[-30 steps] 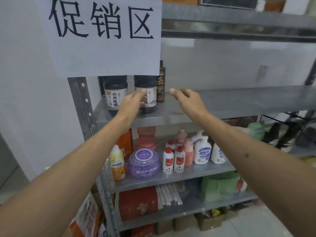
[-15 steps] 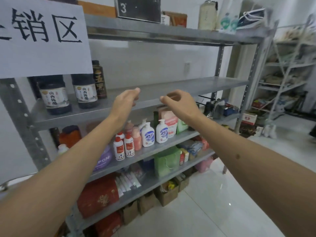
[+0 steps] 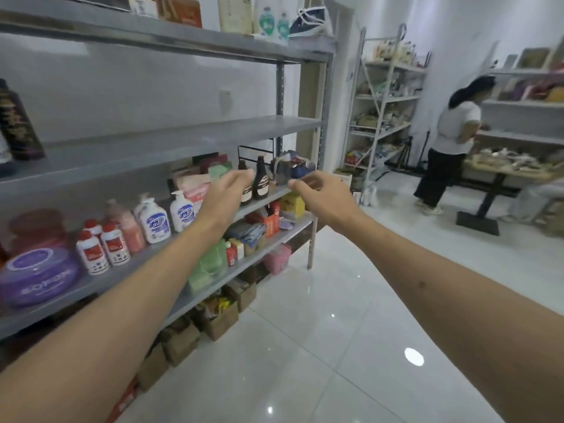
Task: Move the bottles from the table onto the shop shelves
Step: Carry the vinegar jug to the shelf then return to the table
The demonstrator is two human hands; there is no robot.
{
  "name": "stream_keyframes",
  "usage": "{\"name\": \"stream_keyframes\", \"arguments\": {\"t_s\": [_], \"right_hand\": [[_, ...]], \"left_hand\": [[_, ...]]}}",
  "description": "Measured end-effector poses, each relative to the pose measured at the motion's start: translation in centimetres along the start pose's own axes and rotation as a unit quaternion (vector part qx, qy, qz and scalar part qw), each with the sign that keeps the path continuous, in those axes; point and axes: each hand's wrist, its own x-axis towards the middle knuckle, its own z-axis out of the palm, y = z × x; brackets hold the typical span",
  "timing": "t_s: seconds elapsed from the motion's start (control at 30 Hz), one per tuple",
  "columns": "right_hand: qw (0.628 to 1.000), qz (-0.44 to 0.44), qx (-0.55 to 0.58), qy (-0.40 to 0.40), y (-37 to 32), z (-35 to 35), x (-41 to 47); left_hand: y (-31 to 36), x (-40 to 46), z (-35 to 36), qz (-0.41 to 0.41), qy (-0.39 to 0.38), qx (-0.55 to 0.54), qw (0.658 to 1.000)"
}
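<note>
One dark bottle (image 3: 16, 123) with gold lettering stood on the grey metal shelf (image 3: 171, 138) far off to the left of both hands and above their level, cut by the frame edge. Both arms reached forward, and neither hand held anything. The left hand (image 3: 224, 198) hung with fingers loosely extended and slightly bent, palm turned inward; the right hand (image 3: 320, 198) was raised beside it, apart from it, fingers relaxed and lightly curled. Just beyond the left hand's fingertips, on the next shelf down (image 3: 268, 198), stood two small brown bottles (image 3: 259, 186) with pale labels. Left of that hand and lower were white pump bottles (image 3: 155, 222), pink bottles (image 3: 131, 230), small white red-capped bottles (image 3: 102, 253), and, farther left, a round purple tub (image 3: 38, 274). Beneath the left forearm sat green packets (image 3: 210, 264), and cardboard boxes (image 3: 219, 319) rested on the floor. The glossy white tiled floor (image 3: 320, 346) spread below both arms. Well beyond the right hand, to its right, a person (image 3: 448, 148) in a white top and dark trousers stood at a counter (image 3: 503, 167) covered with blurred items, too indistinct to tell whether bottles were among them. More shelving (image 3: 384, 96) lined the far wall.
</note>
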Motion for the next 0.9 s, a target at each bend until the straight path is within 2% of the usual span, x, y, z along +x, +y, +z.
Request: {"name": "stream_keyframes", "arguments": {"t_s": [0.47,0.67,0.9], "right_hand": [[0.984,0.131,-0.03,0.116,5.8,-8.9,-18.4],[0.968,0.187,-0.045,0.159,8.2,-12.8,-26.9],[0.951,0.233,-0.075,0.187,12.3,-18.9,-35.8]], "left_hand": [[3.7,-13.6,11.1,0.004,-0.174,-0.048,0.984],[4.6,-19.1,16.6,0.012,-0.251,0.007,0.968],[7.6,-26.8,24.2,0.013,-0.314,-0.016,0.949]]}}
